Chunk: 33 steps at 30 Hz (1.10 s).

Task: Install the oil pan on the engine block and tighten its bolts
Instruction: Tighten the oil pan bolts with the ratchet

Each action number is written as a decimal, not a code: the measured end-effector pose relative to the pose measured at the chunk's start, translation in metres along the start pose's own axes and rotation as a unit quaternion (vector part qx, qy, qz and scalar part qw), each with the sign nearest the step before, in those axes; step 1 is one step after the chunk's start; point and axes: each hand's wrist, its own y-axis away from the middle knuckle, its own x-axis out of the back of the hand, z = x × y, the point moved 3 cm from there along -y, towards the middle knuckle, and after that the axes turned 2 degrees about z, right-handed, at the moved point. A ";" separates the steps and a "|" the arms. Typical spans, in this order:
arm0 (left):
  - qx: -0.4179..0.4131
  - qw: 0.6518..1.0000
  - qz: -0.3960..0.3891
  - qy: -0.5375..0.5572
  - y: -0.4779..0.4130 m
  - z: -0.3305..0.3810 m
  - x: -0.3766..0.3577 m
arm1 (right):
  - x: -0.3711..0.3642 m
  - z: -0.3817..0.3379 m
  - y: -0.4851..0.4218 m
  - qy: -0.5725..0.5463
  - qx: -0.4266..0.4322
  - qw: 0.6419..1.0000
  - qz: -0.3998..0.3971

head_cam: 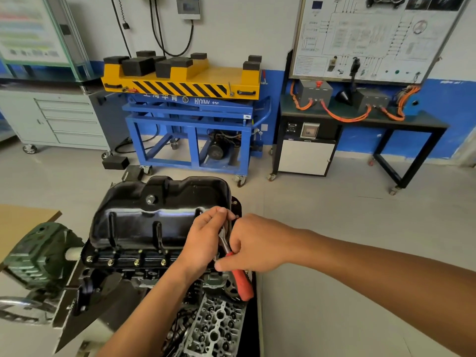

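Left hand [206, 239] and right hand [257, 243] grip the ratchet [242, 282] just beside the oil pan [154, 217].

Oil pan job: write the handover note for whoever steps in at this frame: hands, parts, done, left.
Left hand: curled round the head end of the red-handled ratchet, at the right flange of the oil pan.
Right hand: grips the ratchet's shaft above the red grip.
The oil pan sits on the engine block; bolts stand in its near flange.
Done: pan placed, near bolts inserted.
Left: tightening at the right flange; tightness of the other bolts cannot be told.
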 end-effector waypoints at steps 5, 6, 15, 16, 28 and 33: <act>0.006 1.000 -0.014 -0.008 0.000 -0.006 0.002 | 0.014 0.008 0.001 0.041 -0.028 0.995 -0.091; 0.014 1.000 -0.017 -0.014 0.000 -0.007 0.004 | 0.017 0.011 0.001 0.065 -0.032 0.992 -0.101; 0.021 0.997 -0.072 -0.021 0.001 -0.010 0.008 | 0.033 0.025 -0.018 0.221 -0.035 0.973 0.058; 0.020 0.996 -0.082 -0.021 0.002 -0.009 0.007 | 0.034 0.026 -0.021 0.225 -0.031 0.971 0.076; -0.005 0.995 -0.099 -0.005 0.011 0.001 0.010 | 0.027 0.028 -0.039 0.171 0.096 0.967 0.162; -0.025 0.999 0.023 0.020 0.011 -0.005 0.015 | 0.028 0.035 -0.028 0.188 0.081 0.964 0.168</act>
